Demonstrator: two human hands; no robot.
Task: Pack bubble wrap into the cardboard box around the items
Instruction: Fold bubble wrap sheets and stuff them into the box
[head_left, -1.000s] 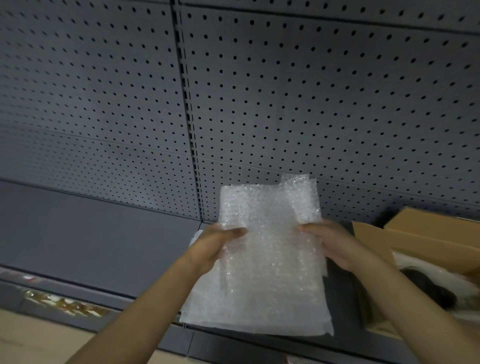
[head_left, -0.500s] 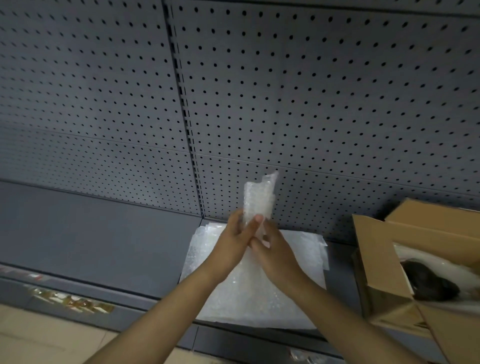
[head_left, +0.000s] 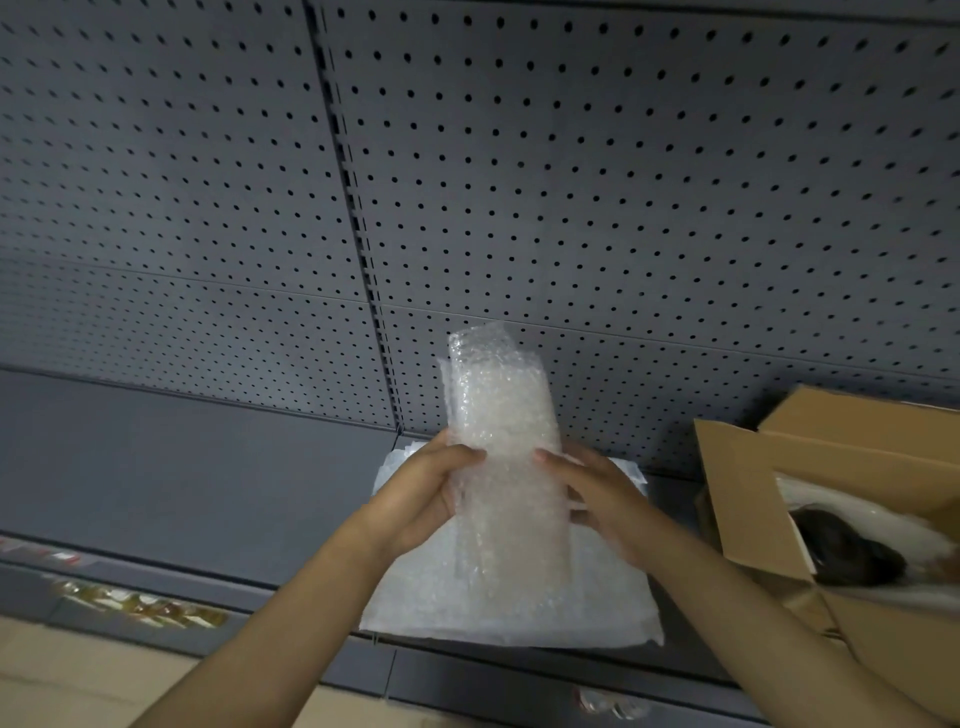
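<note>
Behind everything, a grey pegboard wall (head_left: 623, 182) above a grey shelf (head_left: 182, 467). At the right edge, cardboard box (head_left: 753, 499) standing open on the shelf — something dark (head_left: 852, 556) on white padding inside. Left of the box, flat stack of bubble wrap (head_left: 498, 608) on the shelf. Held upright above it, a folded bubble wrap piece (head_left: 504, 441) — grip closed on it from both sides, left hand (head_left: 426, 499) and right hand (head_left: 597, 493).

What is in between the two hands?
In the head view, a folded piece of bubble wrap stands upright between the left hand and right hand, gripped by both.
</note>
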